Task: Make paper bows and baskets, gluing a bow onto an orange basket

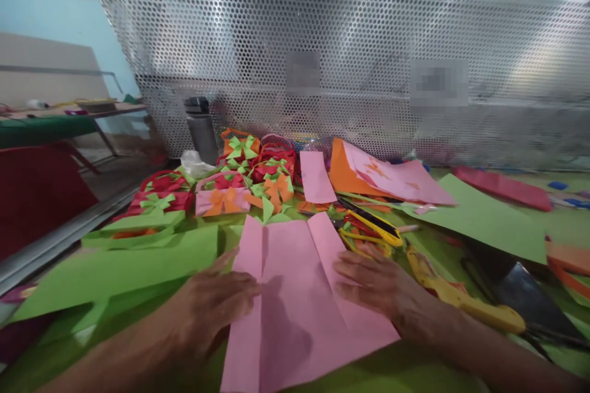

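Observation:
A pink sheet of paper (295,295) lies in front of me, creased lengthwise into a narrow strip along each side. On its left strip rest the fingers of my left hand (219,298), stretched out towards the crease. My right hand (375,282) lies on the right strip with its fingers spread, pressing on the paper. Just beyond the sheet are a yellow-and-black box cutter (373,221) and yellow-handled scissors (354,242), partly covered by other things. A yellow glue gun (465,298) lies to the right of my right hand.
Several small paper bags with bows, one of them pink (203,204), stand at the back left near a grey bottle (203,135). Green paper (138,264) lies left; a light green sheet (488,227) lies right. A perforated metal panel (359,31) closes off the back.

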`<state>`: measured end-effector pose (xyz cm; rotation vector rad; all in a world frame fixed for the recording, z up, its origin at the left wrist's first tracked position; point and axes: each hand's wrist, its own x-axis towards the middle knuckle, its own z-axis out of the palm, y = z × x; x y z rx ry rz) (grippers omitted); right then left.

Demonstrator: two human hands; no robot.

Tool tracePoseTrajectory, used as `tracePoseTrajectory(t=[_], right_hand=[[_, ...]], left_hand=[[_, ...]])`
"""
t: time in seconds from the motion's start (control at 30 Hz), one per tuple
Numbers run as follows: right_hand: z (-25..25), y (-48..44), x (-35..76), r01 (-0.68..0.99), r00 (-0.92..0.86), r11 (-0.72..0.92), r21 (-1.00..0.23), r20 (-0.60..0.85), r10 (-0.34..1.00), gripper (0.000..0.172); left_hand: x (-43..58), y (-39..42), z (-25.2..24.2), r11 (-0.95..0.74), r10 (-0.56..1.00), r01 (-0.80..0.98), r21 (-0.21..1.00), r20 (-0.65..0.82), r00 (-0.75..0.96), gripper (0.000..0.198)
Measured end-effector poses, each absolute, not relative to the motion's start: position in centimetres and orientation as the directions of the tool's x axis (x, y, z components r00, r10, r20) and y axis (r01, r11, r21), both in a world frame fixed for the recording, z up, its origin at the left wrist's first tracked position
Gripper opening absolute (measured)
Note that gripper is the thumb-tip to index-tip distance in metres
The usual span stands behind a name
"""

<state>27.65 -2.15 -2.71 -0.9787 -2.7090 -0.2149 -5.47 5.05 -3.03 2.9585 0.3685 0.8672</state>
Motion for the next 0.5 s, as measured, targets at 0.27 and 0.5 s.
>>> tracePoseTrajectory(t=[0.27,0.5], right_hand=[[-4.6,-0.7,27.1,0.555,-0.711,0.831,0.052,0.548,0.441,0.03],[-5.0,-1.7,27.3,0.52,-0.714,0.849,-0.1,0.494,0.496,0.039]], left_hand=[[-5.7,5.4,-3.8,-0.984,0.142,0.178,-0.022,0.511,0.848,0.021],[-5.7,3.7,-3.0,-0.971,0.239,0.206,0.12,0.478,0.845,0.026]])
